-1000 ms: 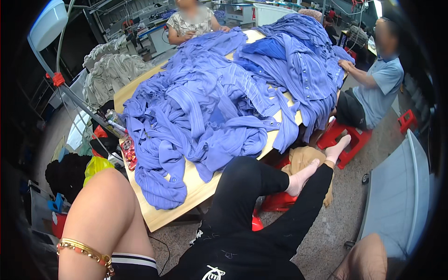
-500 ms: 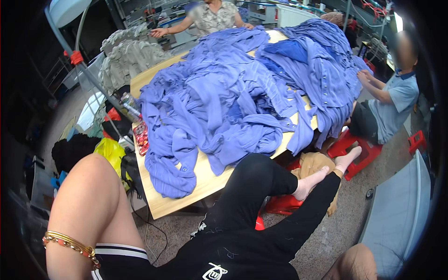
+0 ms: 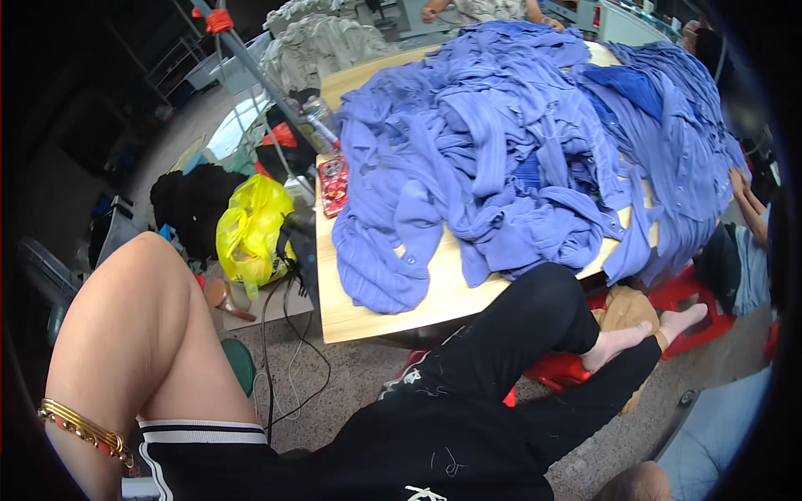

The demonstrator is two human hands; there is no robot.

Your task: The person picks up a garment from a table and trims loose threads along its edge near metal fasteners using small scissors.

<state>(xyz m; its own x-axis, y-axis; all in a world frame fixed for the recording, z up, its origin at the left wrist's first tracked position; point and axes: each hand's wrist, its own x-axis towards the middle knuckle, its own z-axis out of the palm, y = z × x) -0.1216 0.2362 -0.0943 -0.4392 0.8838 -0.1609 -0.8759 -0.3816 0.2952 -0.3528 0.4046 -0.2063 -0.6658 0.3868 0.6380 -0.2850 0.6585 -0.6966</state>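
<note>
Neither of my hands shows. My left arm [image 3: 142,326] is bent with the elbow up toward the table, and its wrist, ringed by gold bracelets [image 3: 79,430], runs out at the lower left edge. Only a bit of my right arm [image 3: 635,484] appears at the bottom right. In front of me, a large heap of periwinkle-blue buttoned knit garments [image 3: 493,142] spreads over a light wooden table [image 3: 359,326]. A phone in a red patterned case [image 3: 332,185] lies at the table's left edge, beside the garments. What my hands hold or touch is hidden.
My black-trousered legs [image 3: 535,334] stretch right, bare feet by red stools [image 3: 681,313]. A yellow plastic bag [image 3: 255,234], dark cables [image 3: 292,384] and a metal pole [image 3: 259,75] stand left of the table. Pale garments [image 3: 326,50] are piled behind. Co-workers' hands [image 3: 739,184] touch the heap.
The view has swung left and down, so the table and garments sit farther right. The yellow bag shows more fully, while both co-workers are cut off more. My hands stay out of sight.
</note>
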